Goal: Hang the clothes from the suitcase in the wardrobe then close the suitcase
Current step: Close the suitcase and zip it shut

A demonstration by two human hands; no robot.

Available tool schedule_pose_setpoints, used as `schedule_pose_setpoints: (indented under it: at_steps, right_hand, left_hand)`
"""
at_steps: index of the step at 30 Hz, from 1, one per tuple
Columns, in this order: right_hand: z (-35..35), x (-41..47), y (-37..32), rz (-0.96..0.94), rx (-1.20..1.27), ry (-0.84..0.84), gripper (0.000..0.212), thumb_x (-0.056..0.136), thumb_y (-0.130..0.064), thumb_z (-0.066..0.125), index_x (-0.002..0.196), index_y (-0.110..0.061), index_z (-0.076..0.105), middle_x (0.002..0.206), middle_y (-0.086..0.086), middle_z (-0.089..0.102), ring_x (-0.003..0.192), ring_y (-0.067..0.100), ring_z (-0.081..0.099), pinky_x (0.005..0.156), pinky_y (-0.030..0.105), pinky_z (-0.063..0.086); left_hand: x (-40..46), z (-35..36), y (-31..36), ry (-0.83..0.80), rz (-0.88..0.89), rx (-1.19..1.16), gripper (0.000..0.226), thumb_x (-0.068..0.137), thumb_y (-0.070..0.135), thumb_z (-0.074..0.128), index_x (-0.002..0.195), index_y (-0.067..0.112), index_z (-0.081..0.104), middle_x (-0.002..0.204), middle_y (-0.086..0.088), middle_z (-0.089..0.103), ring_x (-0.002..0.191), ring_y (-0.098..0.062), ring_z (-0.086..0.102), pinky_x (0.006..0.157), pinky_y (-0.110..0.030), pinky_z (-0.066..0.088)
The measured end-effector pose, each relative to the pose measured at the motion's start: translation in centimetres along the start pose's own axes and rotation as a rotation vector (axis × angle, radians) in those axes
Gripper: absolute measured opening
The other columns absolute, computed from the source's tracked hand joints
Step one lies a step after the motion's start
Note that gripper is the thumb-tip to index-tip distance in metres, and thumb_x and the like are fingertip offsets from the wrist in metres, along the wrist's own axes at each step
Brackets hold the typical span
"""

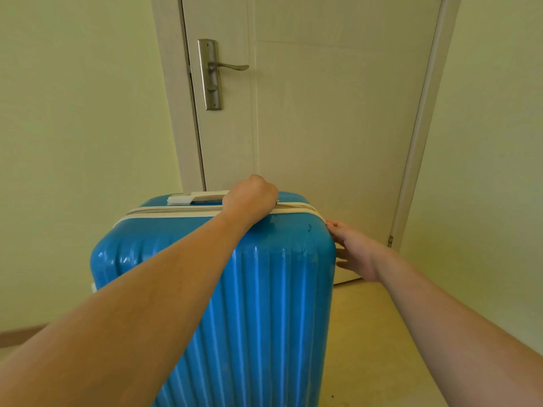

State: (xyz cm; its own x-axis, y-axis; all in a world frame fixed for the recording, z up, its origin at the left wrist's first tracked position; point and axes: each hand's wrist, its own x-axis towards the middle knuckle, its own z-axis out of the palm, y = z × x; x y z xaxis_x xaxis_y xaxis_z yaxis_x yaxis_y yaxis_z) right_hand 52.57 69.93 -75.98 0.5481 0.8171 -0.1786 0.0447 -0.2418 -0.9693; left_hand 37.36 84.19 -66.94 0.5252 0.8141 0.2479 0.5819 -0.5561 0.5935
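A blue ribbed hard-shell suitcase (258, 304) stands upright on the floor, zipped shut, with a white zipper band around its top. My left hand (249, 201) grips the white top handle (194, 198), fingers curled round it. My right hand (352, 251) rests with straight fingers against the suitcase's upper right side. No clothes or wardrobe are in view.
A closed pale door (323, 113) with a metal lever handle (217, 71) stands right behind the suitcase. Light walls (73, 142) flank it on both sides. Beige floor (367, 348) shows to the right of the suitcase.
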Motion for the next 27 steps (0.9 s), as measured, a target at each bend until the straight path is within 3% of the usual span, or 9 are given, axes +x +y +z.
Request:
schedule_pose_setpoints:
  at_steps: [4,6,10,14,16,18,21,24,27]
  right_hand:
    - [-0.5,0.0,0.0,-0.007,0.001,-0.076,0.029,0.097,-0.045,0.051,0.125,-0.036,0.052,0.125,-0.013,0.056,0.123,0.013,0.046,0.117,0.047,0.019]
    - [-0.9,0.0,0.2,-0.004,0.007,-0.120,0.032,0.094,-0.046,0.056,0.124,-0.035,0.053,0.128,-0.011,0.056,0.122,0.012,0.048,0.116,0.045,0.020]
    - [-1.2,-0.1,0.8,-0.022,0.008,-0.181,0.039,0.087,-0.048,0.067,0.122,-0.035,0.056,0.126,-0.011,0.060,0.118,0.009,0.053,0.111,0.040,0.023]
    - [-1.1,-0.4,1.0,-0.076,-0.058,-0.165,0.046,0.082,-0.053,0.068,0.121,-0.033,0.055,0.123,-0.005,0.062,0.113,0.011,0.056,0.111,0.041,0.027]
    - [-0.6,-0.5,1.4,-0.067,-0.111,-0.145,0.064,0.075,-0.065,0.067,0.126,-0.033,0.047,0.130,0.000,0.058,0.116,0.015,0.054,0.113,0.045,0.028]
    - [-0.1,-0.6,2.2,-0.024,-0.134,-0.119,0.101,0.055,-0.084,0.067,0.137,-0.036,0.032,0.144,0.004,0.045,0.130,0.021,0.043,0.115,0.050,0.026]
    - [1.1,-0.8,2.5,-0.022,-0.103,-0.161,0.128,0.044,-0.088,0.065,0.150,-0.044,0.007,0.159,0.006,0.021,0.144,0.027,0.022,0.118,0.054,0.019]
    - [1.8,-1.5,2.6,-0.030,-0.088,-0.277,0.124,0.054,-0.081,0.067,0.153,-0.042,0.004,0.162,-0.003,0.012,0.147,0.022,0.015,0.119,0.052,0.014]
    - [0.8,-2.4,3.2,-0.005,0.005,-0.342,0.092,0.076,-0.056,0.073,0.152,-0.035,0.025,0.158,-0.008,0.025,0.144,0.017,0.024,0.118,0.049,0.019]
  left_hand:
    - [-0.3,1.2,1.9,0.046,0.029,0.022,0.034,0.097,0.021,0.037,0.109,0.000,0.061,0.069,-0.002,0.042,0.083,-0.027,0.048,0.081,-0.040,0.047]
    - [-0.2,1.5,2.9,0.020,0.056,0.085,0.032,0.096,0.021,0.038,0.107,0.001,0.061,0.080,-0.008,0.050,0.083,-0.028,0.047,0.079,-0.039,0.045]
    - [-0.4,2.0,4.3,-0.076,0.025,0.168,0.018,0.087,0.012,0.039,0.076,0.002,0.050,0.091,-0.012,0.061,0.069,-0.023,0.050,0.064,-0.030,0.040]
    - [-1.1,2.4,4.7,-0.036,0.035,0.105,0.033,0.094,0.024,0.042,0.108,0.002,0.063,0.106,-0.015,0.064,0.100,-0.034,0.061,0.082,-0.038,0.048]
    - [-1.4,2.4,4.4,-0.032,0.021,0.079,0.035,0.093,0.025,0.044,0.111,0.002,0.064,0.111,-0.017,0.065,0.105,-0.036,0.062,0.087,-0.042,0.051]
    - [-1.7,2.2,4.1,-0.073,0.035,0.042,0.032,0.091,0.024,0.046,0.107,0.004,0.066,0.106,-0.015,0.066,0.102,-0.035,0.062,0.087,-0.044,0.052]
    - [-2.0,1.7,3.7,-0.159,0.022,0.001,0.018,0.091,0.009,0.044,0.079,0.006,0.057,0.088,-0.010,0.058,0.094,-0.032,0.060,0.074,-0.036,0.048]
    - [-2.8,0.2,3.2,-0.193,0.116,0.192,0.018,0.094,0.001,0.043,0.090,0.002,0.060,0.093,-0.014,0.060,0.095,-0.029,0.060,0.071,-0.032,0.044]
    - [-3.4,-0.7,2.3,-0.239,0.012,-0.047,0.022,0.095,0.008,0.050,0.108,-0.004,0.063,0.083,-0.005,0.062,0.076,-0.017,0.061,0.068,-0.023,0.052]
